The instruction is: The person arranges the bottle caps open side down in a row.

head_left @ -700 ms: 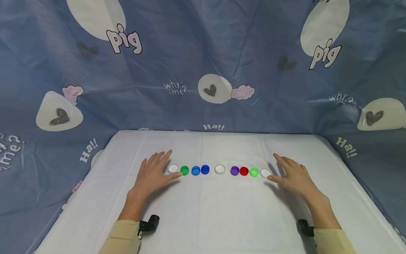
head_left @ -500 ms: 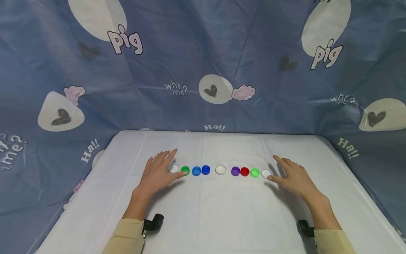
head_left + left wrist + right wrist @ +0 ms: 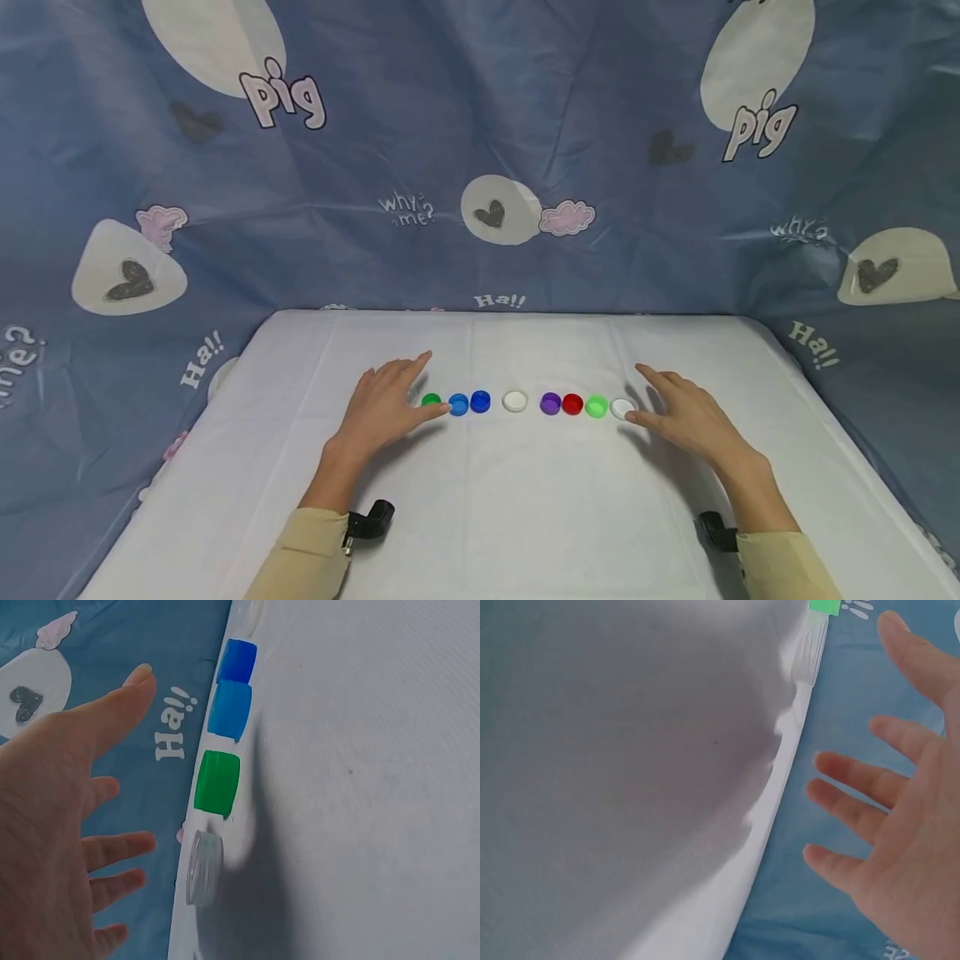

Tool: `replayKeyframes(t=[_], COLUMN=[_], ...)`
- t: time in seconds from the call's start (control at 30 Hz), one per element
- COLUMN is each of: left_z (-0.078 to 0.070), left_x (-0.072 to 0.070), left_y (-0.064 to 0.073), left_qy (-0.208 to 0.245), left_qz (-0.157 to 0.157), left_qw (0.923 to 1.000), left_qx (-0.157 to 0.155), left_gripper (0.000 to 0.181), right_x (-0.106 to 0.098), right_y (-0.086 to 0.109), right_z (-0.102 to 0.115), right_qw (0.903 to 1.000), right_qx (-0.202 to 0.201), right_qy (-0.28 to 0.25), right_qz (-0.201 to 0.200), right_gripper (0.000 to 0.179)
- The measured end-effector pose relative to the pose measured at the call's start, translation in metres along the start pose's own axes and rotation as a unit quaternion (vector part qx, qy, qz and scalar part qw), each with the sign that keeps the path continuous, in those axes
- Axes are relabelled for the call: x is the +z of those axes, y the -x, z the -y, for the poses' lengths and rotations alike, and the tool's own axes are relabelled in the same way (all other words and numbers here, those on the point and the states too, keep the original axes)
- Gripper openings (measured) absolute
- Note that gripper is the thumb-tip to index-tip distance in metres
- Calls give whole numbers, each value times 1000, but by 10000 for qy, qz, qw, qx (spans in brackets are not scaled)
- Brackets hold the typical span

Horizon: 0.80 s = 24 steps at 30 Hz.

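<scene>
A row of bottle caps lies across the white table. My left hand (image 3: 382,408) hovers over the row's left end with fingers spread, holding nothing. Its thumb overlaps the light blue cap (image 3: 459,406) in the head view, and the green cap (image 3: 431,400) is partly covered. A clear cap (image 3: 204,868) at that end shows only in the left wrist view. At the other end, my right hand (image 3: 690,417) is held above the table, fingers apart, nothing in it. Its thumb tip overlaps another clear cap (image 3: 622,408), beside a light green cap (image 3: 597,407).
Between the hands also lie a dark blue cap (image 3: 481,402), a white cap (image 3: 514,402), a purple cap (image 3: 551,404) and a red cap (image 3: 573,404). Behind the table (image 3: 540,500) hangs a blue printed cloth (image 3: 360,258).
My left hand has moved right along the row. It now hides the left clear cap in the head view. The right hand has stayed nearly still, and the head view has shifted slightly.
</scene>
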<state>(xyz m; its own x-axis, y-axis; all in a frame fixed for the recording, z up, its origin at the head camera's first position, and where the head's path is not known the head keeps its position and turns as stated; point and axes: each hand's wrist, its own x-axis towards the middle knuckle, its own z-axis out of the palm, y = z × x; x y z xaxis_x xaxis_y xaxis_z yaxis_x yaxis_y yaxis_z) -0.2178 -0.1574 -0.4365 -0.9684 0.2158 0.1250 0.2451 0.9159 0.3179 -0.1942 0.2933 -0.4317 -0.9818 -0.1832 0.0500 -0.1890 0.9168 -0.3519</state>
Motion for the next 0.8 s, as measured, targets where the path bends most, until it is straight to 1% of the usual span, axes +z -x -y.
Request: replayKeyframes(t=[0.1,0.27,0.5,0.8], left_z=[-1,-6,-10,-22], left_x=[0,1,1,4], left_y=[-2,-5,-9,-18], left_qy=[-8,-154,-85,-187], left_qz=[-25,-73,-25,59], left_qw=[10000,9997,9996,9987], left_qx=[59,154,251,477], left_gripper=[94,94,93,91], right_x=[-1,1,4,4], right_y=[-1,-4,-6,-7], right_z=[2,5,9,9], right_qw=[10000,9998,9998,9995], right_qx=[46,138,139,191], right_qy=[24,-6,26,110], right_qz=[51,116,160,229], right_gripper=[87,86,83,81])
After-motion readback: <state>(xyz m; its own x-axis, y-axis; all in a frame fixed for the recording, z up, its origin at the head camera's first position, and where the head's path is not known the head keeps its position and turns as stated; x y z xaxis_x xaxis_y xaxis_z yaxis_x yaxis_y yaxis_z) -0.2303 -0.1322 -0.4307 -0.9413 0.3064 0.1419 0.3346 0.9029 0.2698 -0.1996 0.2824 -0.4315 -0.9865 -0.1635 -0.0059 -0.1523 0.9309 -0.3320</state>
